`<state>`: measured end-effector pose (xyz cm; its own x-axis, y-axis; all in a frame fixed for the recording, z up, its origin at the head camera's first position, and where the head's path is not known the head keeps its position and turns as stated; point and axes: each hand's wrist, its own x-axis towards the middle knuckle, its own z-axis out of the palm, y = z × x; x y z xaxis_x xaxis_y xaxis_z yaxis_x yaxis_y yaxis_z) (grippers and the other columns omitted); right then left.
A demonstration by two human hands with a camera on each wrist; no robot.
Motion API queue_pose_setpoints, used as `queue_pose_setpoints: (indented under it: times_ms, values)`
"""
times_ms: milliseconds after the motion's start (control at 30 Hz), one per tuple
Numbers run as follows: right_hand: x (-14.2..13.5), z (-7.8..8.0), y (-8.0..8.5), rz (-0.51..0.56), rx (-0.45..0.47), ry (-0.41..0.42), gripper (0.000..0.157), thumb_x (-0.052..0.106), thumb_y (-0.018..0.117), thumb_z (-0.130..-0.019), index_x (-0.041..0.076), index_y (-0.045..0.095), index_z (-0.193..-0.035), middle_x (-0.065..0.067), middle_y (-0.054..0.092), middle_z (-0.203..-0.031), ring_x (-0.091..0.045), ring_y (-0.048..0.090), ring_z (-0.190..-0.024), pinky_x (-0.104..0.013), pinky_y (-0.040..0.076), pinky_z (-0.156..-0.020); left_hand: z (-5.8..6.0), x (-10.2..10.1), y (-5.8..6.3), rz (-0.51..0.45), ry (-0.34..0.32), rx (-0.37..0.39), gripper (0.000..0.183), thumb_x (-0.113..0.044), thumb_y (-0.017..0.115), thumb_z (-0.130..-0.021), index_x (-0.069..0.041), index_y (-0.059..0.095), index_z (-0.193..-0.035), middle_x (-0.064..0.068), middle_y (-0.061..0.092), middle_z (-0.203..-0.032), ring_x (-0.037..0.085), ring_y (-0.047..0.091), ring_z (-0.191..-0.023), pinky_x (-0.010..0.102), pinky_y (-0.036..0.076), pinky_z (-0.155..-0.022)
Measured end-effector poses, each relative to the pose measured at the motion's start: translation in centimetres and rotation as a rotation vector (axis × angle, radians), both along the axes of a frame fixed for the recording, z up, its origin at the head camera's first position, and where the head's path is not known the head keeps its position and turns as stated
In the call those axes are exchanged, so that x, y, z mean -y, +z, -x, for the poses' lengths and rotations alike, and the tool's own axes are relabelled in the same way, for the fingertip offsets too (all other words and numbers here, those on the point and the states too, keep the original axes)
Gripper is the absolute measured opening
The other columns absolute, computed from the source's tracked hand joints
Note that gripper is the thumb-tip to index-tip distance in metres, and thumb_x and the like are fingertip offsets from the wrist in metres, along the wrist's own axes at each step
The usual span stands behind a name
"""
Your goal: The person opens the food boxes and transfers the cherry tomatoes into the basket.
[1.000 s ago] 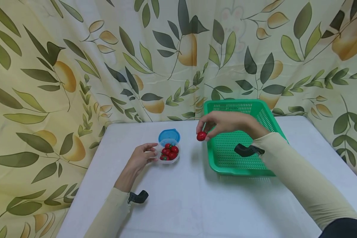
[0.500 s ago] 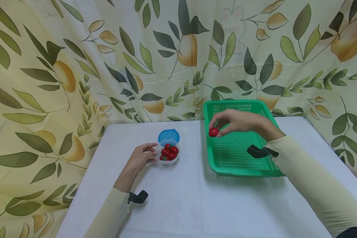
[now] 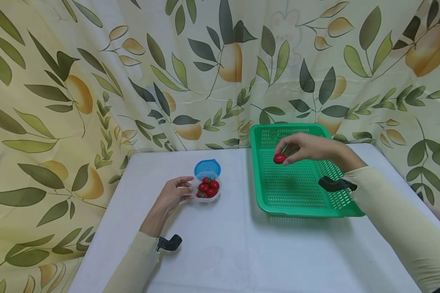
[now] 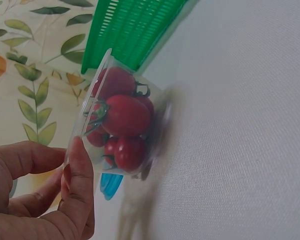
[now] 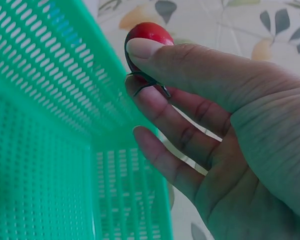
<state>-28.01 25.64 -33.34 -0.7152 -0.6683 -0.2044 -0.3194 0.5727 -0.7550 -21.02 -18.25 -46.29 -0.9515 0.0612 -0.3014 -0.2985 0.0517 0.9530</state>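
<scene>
A red cherry tomato (image 3: 279,158) with a green stem is pinched between thumb and fingertips of my right hand (image 3: 308,147). That hand is held above the green basket (image 3: 261,191), and the stem (image 5: 149,82) shows in the right wrist view. On the left, my left hand (image 3: 171,194) pinches the rim of a small clear plastic container (image 3: 218,194). Several cherry tomatoes (image 4: 126,117) lie inside it, some with green stems. The container's blue lid (image 3: 207,167) is flipped back on the far side.
The white-covered table (image 3: 220,252) bears both the container and the basket, with a gap between them. Behind it hangs a curtain (image 3: 132,81) printed with leaves and fruit. Black straps with camera mounts (image 3: 170,243) sit on the wrists.
My right hand has carried the cherry tomato rightward, from beside the basket's left rim to over its inside. My left hand and the container have stayed put.
</scene>
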Motion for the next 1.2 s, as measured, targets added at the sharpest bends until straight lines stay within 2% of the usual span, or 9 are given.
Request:
queue_pose_setpoints:
  times_ms: [400,633,800,1200]
  values:
    - [-3.1,0.9,-0.7,-0.006,-0.024,-0.079,0.038,0.018,0.077,-0.091,0.004,0.064,-0.123,-0.017,0.072,-0.114,-0.02,0.072,-0.099,-0.025,0.057,-0.085,0.0,0.1,-0.1,-0.009,-0.009,-0.008,0.047,0.01,0.061,-0.093,0.002,0.057,-0.139,0.019,0.05,-0.116,0.018,0.058,-0.087,0.026,0.061,-0.076]
    - [-4.1,1.2,-0.9,-0.022,-0.071,-0.082,0.035,0.015,0.074,-0.093,0.004,0.065,-0.125,-0.012,0.067,-0.123,-0.025,0.067,-0.112,-0.025,0.057,-0.086,-0.1,0.1,0.1,-0.005,-0.011,-0.007,0.047,0.008,0.062,-0.093,0.001,0.057,-0.14,0.015,0.05,-0.113,0.019,0.058,-0.088,0.027,0.061,-0.077]
    - [-3.9,1.2,-0.6,-0.04,-0.112,-0.098,0.035,0.017,0.075,-0.092,0.008,0.067,-0.125,-0.008,0.065,-0.127,-0.026,0.063,-0.119,-0.025,0.056,-0.088,0.0,0.1,0.3,-0.008,-0.013,-0.008,0.047,0.009,0.061,-0.094,0.002,0.056,-0.14,0.017,0.05,-0.115,0.02,0.058,-0.088,0.026,0.061,-0.076]
    - [-2.0,0.9,0.0,-0.019,-0.094,-0.026,0.035,0.017,0.075,-0.093,0.007,0.066,-0.125,-0.009,0.067,-0.125,-0.025,0.065,-0.113,-0.026,0.057,-0.089,-0.1,0.0,0.3,0.004,-0.011,-0.003,0.045,0.005,0.062,-0.095,0.0,0.058,-0.139,0.016,0.05,-0.114,0.02,0.057,-0.091,0.028,0.061,-0.08]
